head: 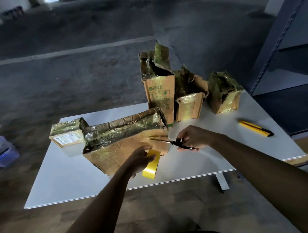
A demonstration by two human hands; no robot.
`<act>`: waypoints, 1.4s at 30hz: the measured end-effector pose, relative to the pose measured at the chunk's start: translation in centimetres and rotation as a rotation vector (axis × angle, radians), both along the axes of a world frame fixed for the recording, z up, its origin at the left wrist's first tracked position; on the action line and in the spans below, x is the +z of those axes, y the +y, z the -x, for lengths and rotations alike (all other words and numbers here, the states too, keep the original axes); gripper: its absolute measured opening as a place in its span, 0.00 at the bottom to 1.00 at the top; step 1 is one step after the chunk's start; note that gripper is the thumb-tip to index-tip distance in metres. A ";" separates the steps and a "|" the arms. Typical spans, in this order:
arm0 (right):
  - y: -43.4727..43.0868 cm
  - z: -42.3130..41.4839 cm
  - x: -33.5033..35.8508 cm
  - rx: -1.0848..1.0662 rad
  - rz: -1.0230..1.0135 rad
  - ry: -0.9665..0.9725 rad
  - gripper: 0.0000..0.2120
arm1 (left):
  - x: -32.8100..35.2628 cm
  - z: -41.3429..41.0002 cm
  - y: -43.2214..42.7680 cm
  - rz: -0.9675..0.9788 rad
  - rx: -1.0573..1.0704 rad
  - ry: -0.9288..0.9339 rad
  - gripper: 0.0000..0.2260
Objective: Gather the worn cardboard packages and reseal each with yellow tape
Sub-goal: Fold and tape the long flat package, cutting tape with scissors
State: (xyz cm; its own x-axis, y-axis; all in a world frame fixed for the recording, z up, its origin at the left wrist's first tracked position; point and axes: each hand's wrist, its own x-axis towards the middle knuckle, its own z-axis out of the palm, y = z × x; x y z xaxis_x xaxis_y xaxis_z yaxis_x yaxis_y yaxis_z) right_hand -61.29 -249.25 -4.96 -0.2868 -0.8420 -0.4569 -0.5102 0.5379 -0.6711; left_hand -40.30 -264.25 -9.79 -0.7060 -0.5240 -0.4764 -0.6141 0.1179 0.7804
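Several worn cardboard packages stand on the white table (67, 184). A long package (122, 141) lies in front of me, wrapped in old shiny tape. My left hand (139, 158) grips a roll of yellow tape (151, 164) against the package's front face. My right hand (194, 138) holds black scissors (171, 142), their blades open and pointing left at the package's front face. A tall open package (159, 90), a medium one (190, 99) and a small one (224, 94) stand behind. Another small package (67, 134) with a label lies at the left.
A yellow utility knife (255, 128) lies on the table at the right. Grey metal shelving (293, 53) stands beyond the table's right side. A translucent plastic bin (2, 151) sits on the floor at the left.
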 end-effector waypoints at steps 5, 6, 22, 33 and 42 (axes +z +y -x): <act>1.8 0.0 -1.5 -0.041 0.021 0.006 0.09 | -0.1 -0.3 0.0 0.028 0.037 0.056 0.07; 2.1 -0.2 -1.9 -0.040 0.009 0.006 0.09 | 0.0 -0.2 0.1 0.041 0.041 0.049 0.06; 5.0 -0.2 -11.8 -0.262 -0.258 0.218 0.21 | -0.2 -0.1 1.6 0.092 0.022 0.045 0.16; 3.0 -2.2 -9.3 -0.123 -0.144 0.201 0.09 | 1.0 0.2 2.8 0.126 0.082 0.144 0.09; -0.3 -6.6 -5.1 -0.338 0.088 -0.597 0.18 | 1.4 0.8 3.6 0.250 0.116 0.210 0.07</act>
